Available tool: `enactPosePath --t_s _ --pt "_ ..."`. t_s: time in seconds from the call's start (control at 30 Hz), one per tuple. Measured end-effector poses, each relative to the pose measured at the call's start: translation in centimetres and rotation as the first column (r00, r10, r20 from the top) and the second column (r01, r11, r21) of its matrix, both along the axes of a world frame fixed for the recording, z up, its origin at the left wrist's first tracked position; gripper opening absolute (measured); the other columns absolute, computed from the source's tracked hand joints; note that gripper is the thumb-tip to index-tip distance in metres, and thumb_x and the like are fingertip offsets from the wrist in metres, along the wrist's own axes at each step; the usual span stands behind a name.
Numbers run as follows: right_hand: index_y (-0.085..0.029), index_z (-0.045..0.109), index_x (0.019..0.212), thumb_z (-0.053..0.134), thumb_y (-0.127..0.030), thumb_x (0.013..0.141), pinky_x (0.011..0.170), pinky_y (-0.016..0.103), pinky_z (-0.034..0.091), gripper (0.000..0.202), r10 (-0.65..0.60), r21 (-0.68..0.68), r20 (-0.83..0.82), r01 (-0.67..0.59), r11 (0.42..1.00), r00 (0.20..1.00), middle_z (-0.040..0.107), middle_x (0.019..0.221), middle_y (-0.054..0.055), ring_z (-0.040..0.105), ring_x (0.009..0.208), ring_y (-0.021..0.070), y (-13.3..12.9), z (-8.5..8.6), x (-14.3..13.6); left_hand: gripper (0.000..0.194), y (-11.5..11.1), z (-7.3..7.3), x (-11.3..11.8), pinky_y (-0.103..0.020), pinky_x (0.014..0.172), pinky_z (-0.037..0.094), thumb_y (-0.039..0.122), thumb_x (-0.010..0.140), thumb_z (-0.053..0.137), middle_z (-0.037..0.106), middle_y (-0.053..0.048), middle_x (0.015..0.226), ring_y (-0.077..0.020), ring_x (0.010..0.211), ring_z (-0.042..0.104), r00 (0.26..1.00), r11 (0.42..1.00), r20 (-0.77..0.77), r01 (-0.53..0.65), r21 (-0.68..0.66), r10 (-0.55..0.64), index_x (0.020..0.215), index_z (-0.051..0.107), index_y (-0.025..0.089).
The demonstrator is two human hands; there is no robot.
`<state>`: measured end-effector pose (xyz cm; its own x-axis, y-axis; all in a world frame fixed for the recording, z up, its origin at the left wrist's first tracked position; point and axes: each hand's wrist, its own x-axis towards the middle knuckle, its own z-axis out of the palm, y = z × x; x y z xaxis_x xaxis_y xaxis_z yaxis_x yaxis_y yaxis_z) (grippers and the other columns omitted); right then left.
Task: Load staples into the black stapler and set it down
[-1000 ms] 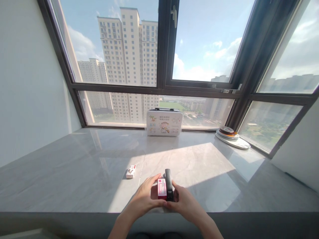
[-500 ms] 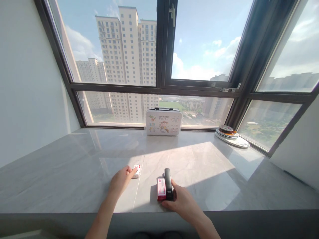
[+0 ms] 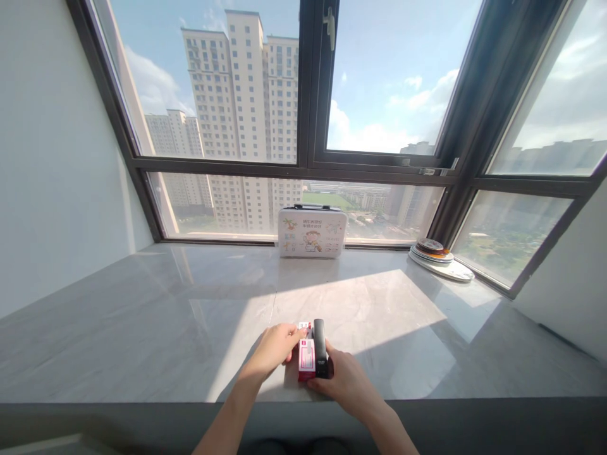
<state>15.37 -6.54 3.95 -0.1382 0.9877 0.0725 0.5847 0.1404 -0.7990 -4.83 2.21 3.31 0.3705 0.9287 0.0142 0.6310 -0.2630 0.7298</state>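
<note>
A black stapler (image 3: 320, 349) lies lengthwise near the counter's front edge, with a red and white box (image 3: 306, 359) against its left side. My right hand (image 3: 344, 379) grips these two from the right, its thumb at the box's front end and its fingers on the stapler's right side. Just behind the red and white box is a small white box with red marks (image 3: 304, 326), left of the stapler's far end. My left hand (image 3: 283, 344) is closed on that small box, its fingers hiding part of it.
A white case with cartoon prints (image 3: 312, 234) stands against the window at the back. Stacked plates (image 3: 441, 261) sit at the back right. The grey marble counter (image 3: 142, 341) ends in a front edge close to my wrists.
My left hand has carried the small white box right, from beside the floor seam to behind the red and white box. My right hand has stayed nearly still.
</note>
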Motion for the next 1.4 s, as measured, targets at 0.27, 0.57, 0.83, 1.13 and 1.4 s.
enactPosePath --t_s 0.27,0.57,0.83,1.13,1.4 --pt "-0.024 0.066 0.106 0.081 -0.03 0.069 0.062 0.024 0.035 0.04 0.031 -0.022 0.006 -0.031 0.999 1.0 0.074 0.086 -0.003 0.065 0.077 0.0193 0.5 -0.4 0.2 0.067 0.4 0.3 0.0 -0.029 0.063 0.044 0.07 0.097 0.031 0.068 -0.002 0.057 -0.0226 0.057 0.065 0.994 0.988 0.005 0.105 -0.115 -0.105 0.073 0.071 0.022" --pt "-0.02 0.07 0.103 0.08 -0.037 0.07 0.067 0.024 0.041 0.039 0.07 -0.088 0.035 -0.067 0.994 0.997 0.075 0.088 -0.001 0.063 0.079 0.0195 1.5 -0.2 5.3 0.071 1.3 0.4 4.4 -0.029 0.072 0.047 0.067 0.1 0.025 0.069 -0.004 0.058 -0.0235 0.067 0.069 0.987 0.986 -0.081 0.131 -0.101 -0.139 0.07 0.072 0.024" --pt "-0.019 0.075 0.1 0.08 -0.041 0.066 0.076 0.03 0.048 0.041 0.036 -0.132 0.0 -0.035 0.991 0.999 0.075 0.087 0.0 0.064 0.083 0.0239 0.8 0.4 14.2 0.064 2.1 0.3 14.2 -0.03 0.077 0.049 0.058 0.101 0.028 0.071 -0.006 0.061 -0.0246 0.08 0.07 0.961 0.973 -0.157 0.214 -0.091 -0.226 0.072 0.073 0.022" --pt "-0.018 0.076 0.089 0.082 -0.048 0.063 0.073 0.032 0.05 0.04 -0.069 -0.123 0.0 0.069 0.99 0.998 0.072 0.078 0.002 0.064 0.077 0.025 0.0 0.0 19.5 0.064 2.6 -0.3 20.6 -0.028 0.082 0.048 0.058 0.101 0.027 0.073 -0.005 0.066 -0.0221 0.084 0.07 0.941 0.956 -0.172 0.281 -0.084 -0.292 0.082 0.075 0.021" --pt "-0.017 0.074 0.101 0.077 -0.055 0.069 0.076 0.03 0.048 0.05 -0.015 -0.177 0.055 0.024 0.984 0.998 0.074 0.091 0.003 0.065 0.089 0.0271 0.3 -0.8 20.3 0.067 2.6 -0.8 20.3 -0.028 0.08 0.047 0.06 0.102 0.023 0.074 -0.004 0.068 -0.0212 0.08 0.07 0.942 0.96 -0.185 0.275 -0.046 -0.279 0.078 0.074 0.022"
